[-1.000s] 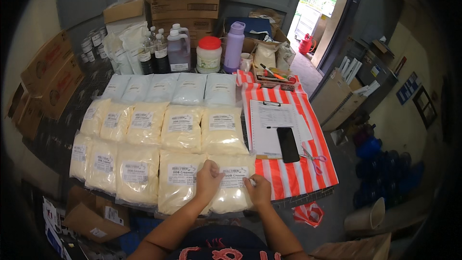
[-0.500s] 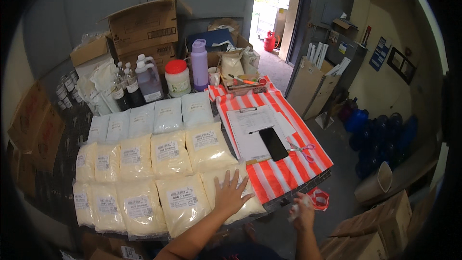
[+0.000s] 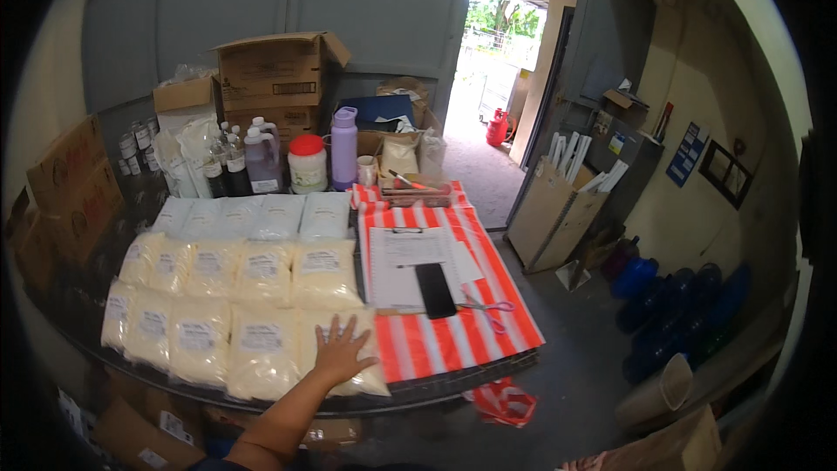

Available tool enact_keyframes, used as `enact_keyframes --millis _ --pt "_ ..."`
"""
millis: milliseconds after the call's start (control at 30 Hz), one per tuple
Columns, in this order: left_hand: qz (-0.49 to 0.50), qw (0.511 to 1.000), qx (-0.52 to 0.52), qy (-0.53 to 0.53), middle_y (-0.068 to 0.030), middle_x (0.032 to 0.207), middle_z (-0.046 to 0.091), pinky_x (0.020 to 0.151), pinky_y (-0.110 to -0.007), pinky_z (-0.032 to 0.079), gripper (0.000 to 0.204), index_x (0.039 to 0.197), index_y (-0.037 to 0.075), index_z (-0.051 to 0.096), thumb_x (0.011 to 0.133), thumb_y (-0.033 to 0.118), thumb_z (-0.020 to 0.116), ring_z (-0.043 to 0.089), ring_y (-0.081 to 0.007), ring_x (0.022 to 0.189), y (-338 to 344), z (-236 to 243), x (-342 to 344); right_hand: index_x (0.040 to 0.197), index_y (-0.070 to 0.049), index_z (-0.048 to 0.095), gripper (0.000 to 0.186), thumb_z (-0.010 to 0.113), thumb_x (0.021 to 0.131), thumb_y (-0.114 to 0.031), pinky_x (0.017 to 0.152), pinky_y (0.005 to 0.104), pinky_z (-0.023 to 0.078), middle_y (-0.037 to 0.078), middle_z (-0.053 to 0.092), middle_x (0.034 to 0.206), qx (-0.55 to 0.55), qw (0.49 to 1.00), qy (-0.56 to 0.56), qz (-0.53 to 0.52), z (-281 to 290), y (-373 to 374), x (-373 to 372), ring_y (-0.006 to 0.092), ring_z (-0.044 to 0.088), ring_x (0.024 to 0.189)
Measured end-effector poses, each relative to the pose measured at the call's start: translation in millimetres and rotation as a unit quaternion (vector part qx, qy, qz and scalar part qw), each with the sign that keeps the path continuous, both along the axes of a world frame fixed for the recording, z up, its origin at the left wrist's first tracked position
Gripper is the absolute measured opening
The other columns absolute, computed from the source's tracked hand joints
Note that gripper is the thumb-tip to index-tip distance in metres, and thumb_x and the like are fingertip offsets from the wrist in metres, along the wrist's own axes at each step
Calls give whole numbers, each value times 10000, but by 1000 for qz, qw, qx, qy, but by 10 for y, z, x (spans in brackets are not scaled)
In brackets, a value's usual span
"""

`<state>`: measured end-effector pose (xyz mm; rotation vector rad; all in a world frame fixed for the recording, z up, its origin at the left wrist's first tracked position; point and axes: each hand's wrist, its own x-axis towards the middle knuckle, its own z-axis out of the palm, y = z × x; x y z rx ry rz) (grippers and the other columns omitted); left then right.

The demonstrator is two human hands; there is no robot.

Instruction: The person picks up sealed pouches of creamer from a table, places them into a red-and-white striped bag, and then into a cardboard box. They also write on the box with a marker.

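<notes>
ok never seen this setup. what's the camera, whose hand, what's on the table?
There is no machine: a person wears a fisheye camera on the head, looking down, so straight edges bend.

The left hand lies flat, fingers spread, on a bag of pale powder at the table's near edge. It grips nothing. The right hand is out of view.

Rows of similar bags fill the left side. On the striped cloth lie a clipboard, a black phone and pink scissors. Bottles and boxes stand behind.

A storeroom or small packing workshop: stacked cardboard boxes (image 3: 272, 78), rows of sealed powder bags (image 3: 235, 296) on the desk (image 3: 453, 379), blue drums (image 3: 689, 305), open doorway (image 3: 493, 78).
</notes>
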<state>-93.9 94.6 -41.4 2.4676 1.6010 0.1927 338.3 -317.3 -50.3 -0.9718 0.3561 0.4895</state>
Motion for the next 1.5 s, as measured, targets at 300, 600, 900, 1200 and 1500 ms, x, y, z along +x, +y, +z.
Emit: enact_keyframes --millis 300,600,900,1200,1500 --pt "-430 802 6 -415 -180 1644 255 1210 -604 141 716 1530 209 457 927 560 619 137 -429 1537 -2379 360 3639 1407 -50 568 481 638 958 -210 731 420 511 118 590 879 147 961 -203 119 266 -764 1443 253 560 776" --pt "-659 657 -28 -364 -91 1702 134 1112 -768 -14 792 1616 286 266 965 737 306 32 -386 1565 -3741 578 5799 1405 -55 530 414 520 1009 -174 778 383 525 148 604 999 181 973 -101 101 369 -635 1997 246 595 920" --pt "-654 696 -47 -292 -104 1708 43 1054 -835 26 856 1622 297 222 925 778 348 20 -482 1535 -3617 92 7716 1404 -59 492 364 402 1060 -139 824 345 539 177 618 1118 146 987 -67 -30 -59 -699 3385 239 630 1064" --pt "-577 752 -165 -271 -213 1640 187 1166 -673 163 720 1558 246 371 962 626 507 146 -483 1502 -2138 -131 9848 1094 -64 559 225 472 1084 -271 455 280 339 -24 453 629 -77 965 -205 -143 298 -85 5896 98 388 494" --pt "-443 868 -190 -113 -217 1481 444 1072 -536 408 560 1360 79 571 979 489 586 497 -413 1311 -675 -1015 10106 1040 -79 650 144 647 957 -197 654 316 491 84 639 958 -470 774 -397 -149 -367 -132 8420 179 604 820"
